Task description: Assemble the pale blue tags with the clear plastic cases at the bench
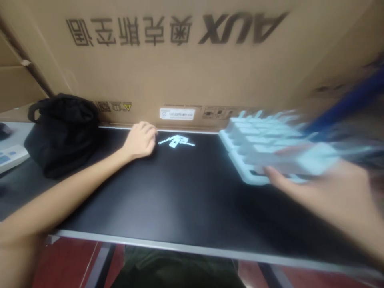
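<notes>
My left hand (140,140) rests at the far side of the black table (168,200), fingers curled, right beside a small white tool with thin metal prongs (177,141); whether it touches the tool is unclear. My right hand (327,188) is blurred by motion at the right and holds the near edge of a white keyboard (264,144), thumb under its front edge. The keyboard is tilted and smeared on its right half.
A large cardboard box (192,60) printed AUX stands along the table's back. A black bag (61,132) sits at the left rear. A pale device (10,156) lies at the far left. A blue streak (345,106) crosses the right. The table's front edge (180,247) is near.
</notes>
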`<act>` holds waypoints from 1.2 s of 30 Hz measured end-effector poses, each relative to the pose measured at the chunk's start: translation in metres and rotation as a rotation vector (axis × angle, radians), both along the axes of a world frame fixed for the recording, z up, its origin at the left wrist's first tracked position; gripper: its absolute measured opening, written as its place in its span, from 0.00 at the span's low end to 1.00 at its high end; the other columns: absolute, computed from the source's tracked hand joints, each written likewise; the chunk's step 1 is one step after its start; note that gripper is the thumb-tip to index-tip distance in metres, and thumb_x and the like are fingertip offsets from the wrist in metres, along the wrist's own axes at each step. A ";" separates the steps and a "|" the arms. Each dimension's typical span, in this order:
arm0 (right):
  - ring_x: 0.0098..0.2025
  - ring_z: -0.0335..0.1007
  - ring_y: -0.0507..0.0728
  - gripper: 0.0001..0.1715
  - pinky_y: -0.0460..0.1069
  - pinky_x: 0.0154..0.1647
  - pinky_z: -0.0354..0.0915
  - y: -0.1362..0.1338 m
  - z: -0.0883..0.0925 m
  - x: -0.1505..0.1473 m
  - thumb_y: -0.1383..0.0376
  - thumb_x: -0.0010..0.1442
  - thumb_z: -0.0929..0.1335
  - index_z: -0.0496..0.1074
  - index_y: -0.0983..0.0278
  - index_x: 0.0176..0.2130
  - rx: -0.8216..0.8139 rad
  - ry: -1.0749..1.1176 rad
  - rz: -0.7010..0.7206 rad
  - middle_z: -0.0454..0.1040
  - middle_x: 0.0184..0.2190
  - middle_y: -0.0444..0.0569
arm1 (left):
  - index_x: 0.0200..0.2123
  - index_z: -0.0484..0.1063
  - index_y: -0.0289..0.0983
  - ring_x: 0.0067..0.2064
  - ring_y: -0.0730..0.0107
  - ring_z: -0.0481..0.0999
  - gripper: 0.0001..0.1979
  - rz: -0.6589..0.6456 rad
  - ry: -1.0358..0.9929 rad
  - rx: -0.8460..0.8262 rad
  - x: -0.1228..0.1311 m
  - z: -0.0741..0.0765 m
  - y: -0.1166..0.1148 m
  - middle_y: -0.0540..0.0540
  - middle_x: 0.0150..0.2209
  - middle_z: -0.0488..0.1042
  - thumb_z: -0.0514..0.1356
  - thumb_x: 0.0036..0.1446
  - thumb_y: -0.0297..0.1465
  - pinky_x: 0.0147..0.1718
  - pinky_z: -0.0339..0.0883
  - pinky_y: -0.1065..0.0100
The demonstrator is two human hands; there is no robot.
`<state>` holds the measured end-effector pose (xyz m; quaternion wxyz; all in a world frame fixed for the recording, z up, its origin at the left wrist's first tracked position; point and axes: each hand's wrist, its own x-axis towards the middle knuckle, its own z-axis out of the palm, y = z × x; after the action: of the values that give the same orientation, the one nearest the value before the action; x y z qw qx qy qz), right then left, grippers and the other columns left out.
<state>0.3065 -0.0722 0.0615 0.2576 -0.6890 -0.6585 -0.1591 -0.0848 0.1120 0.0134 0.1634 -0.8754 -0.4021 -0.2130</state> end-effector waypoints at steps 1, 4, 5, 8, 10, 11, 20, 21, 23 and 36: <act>0.46 0.82 0.71 0.18 0.61 0.48 0.73 0.000 0.010 -0.007 0.48 0.54 0.65 0.72 0.55 0.39 0.014 0.041 0.069 0.84 0.40 0.55 | 0.50 0.76 0.39 0.59 0.45 0.70 0.17 -0.054 0.036 -0.030 0.016 -0.001 -0.011 0.38 0.55 0.77 0.51 0.64 0.33 0.59 0.64 0.43; 0.43 0.81 0.70 0.14 0.59 0.46 0.71 0.010 0.042 -0.036 0.51 0.50 0.67 0.70 0.56 0.33 -0.077 0.087 0.217 0.83 0.36 0.53 | 0.56 0.74 0.40 0.62 0.45 0.70 0.19 -0.142 0.100 -0.112 0.056 -0.007 -0.036 0.37 0.59 0.75 0.50 0.67 0.34 0.60 0.65 0.45; 0.40 0.81 0.69 0.13 0.58 0.44 0.71 0.018 0.050 -0.047 0.52 0.50 0.68 0.69 0.57 0.32 -0.136 0.059 0.237 0.82 0.35 0.53 | 0.58 0.73 0.41 0.65 0.43 0.68 0.20 -0.157 0.109 -0.126 0.066 -0.008 -0.041 0.37 0.61 0.73 0.51 0.67 0.34 0.62 0.65 0.44; 0.38 0.79 0.67 0.21 0.56 0.40 0.70 0.051 0.065 -0.074 0.51 0.52 0.70 0.71 0.61 0.41 -0.290 -0.044 0.230 0.81 0.36 0.55 | 0.63 0.70 0.46 0.73 0.36 0.58 0.23 -0.146 0.106 -0.172 0.083 -0.013 -0.045 0.39 0.69 0.64 0.51 0.69 0.37 0.64 0.64 0.38; 0.41 0.79 0.69 0.32 0.56 0.39 0.70 0.078 0.066 -0.087 0.49 0.54 0.71 0.72 0.65 0.51 -0.365 -0.152 0.211 0.81 0.41 0.60 | 0.65 0.69 0.48 0.74 0.30 0.55 0.23 -0.101 0.092 -0.246 0.089 -0.017 -0.041 0.41 0.72 0.60 0.50 0.70 0.42 0.64 0.63 0.33; 0.43 0.79 0.71 0.36 0.56 0.39 0.70 0.091 0.066 -0.092 0.47 0.55 0.70 0.71 0.67 0.54 -0.391 -0.208 0.204 0.81 0.44 0.63 | 0.66 0.69 0.49 0.74 0.28 0.54 0.24 -0.078 0.084 -0.296 0.092 -0.018 -0.037 0.41 0.73 0.59 0.50 0.71 0.44 0.65 0.62 0.31; 0.49 0.80 0.74 0.27 0.61 0.46 0.73 0.174 0.064 -0.118 0.58 0.59 0.69 0.81 0.69 0.53 -0.514 -0.411 0.166 0.81 0.48 0.67 | 0.71 0.64 0.51 0.76 0.24 0.48 0.30 -0.010 0.054 -0.448 0.110 -0.026 -0.011 0.41 0.77 0.53 0.48 0.71 0.52 0.69 0.53 0.28; 0.50 0.79 0.74 0.27 0.62 0.48 0.73 0.178 0.063 -0.120 0.60 0.58 0.70 0.81 0.69 0.54 -0.533 -0.426 0.164 0.81 0.48 0.67 | 0.71 0.64 0.50 0.76 0.25 0.48 0.31 -0.006 0.053 -0.452 0.110 -0.027 -0.010 0.41 0.77 0.54 0.48 0.71 0.52 0.70 0.53 0.29; 0.53 0.78 0.75 0.27 0.63 0.50 0.73 0.184 0.061 -0.124 0.63 0.58 0.71 0.81 0.69 0.55 -0.573 -0.456 0.155 0.81 0.50 0.68 | 0.71 0.64 0.48 0.77 0.27 0.49 0.31 0.004 0.052 -0.451 0.109 -0.027 -0.011 0.40 0.76 0.55 0.48 0.71 0.51 0.71 0.53 0.31; 0.58 0.76 0.75 0.47 0.64 0.55 0.70 0.178 0.072 -0.140 0.43 0.64 0.67 0.63 0.66 0.71 -0.651 -0.518 0.139 0.76 0.59 0.66 | 0.66 0.70 0.41 0.72 0.44 0.62 0.26 0.073 0.069 -0.217 0.110 -0.021 -0.029 0.37 0.71 0.64 0.51 0.73 0.45 0.66 0.63 0.45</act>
<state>0.1661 0.1058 0.1333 -0.1374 -0.6256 -0.7623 -0.0932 0.0249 0.0826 -0.0073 0.0892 -0.8795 -0.4485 -0.1317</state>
